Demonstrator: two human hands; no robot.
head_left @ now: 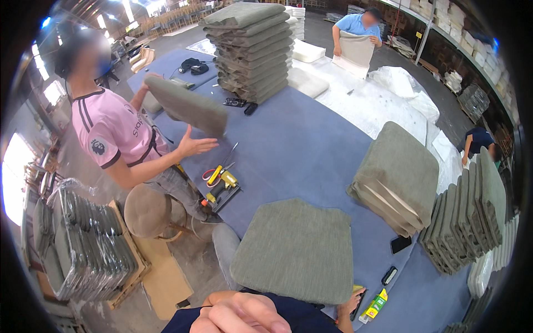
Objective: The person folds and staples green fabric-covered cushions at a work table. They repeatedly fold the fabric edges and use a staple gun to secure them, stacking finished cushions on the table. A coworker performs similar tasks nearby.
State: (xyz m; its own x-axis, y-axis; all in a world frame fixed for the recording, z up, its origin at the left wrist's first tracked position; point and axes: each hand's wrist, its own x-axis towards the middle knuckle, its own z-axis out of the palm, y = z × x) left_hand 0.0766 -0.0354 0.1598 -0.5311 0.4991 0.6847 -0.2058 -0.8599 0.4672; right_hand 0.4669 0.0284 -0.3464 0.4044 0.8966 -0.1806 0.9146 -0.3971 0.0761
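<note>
A grey-green upholstered seat cushion (294, 250) lies on the blue-covered table in front of me, its near edge against my dark shirt. My left hand (241, 314) is raised close to the camera at the lower edge, its fingers curled together; anything inside them is hidden. Right of the cushion's near corner, my right hand (348, 304) is closed round a yellow and black staple gun (360, 303), only partly visible. Beside that hand lies a green and yellow box (373, 306).
Yellow scissors (214, 175) and another staple gun (222, 188) lie left on the table (300, 150). A co-worker in pink (119, 127) holds a cushion (189, 105). Cushion stacks (250, 55) stand far and right (397, 172). A phone (400, 244) lies right; another person (358, 33) handles fabric.
</note>
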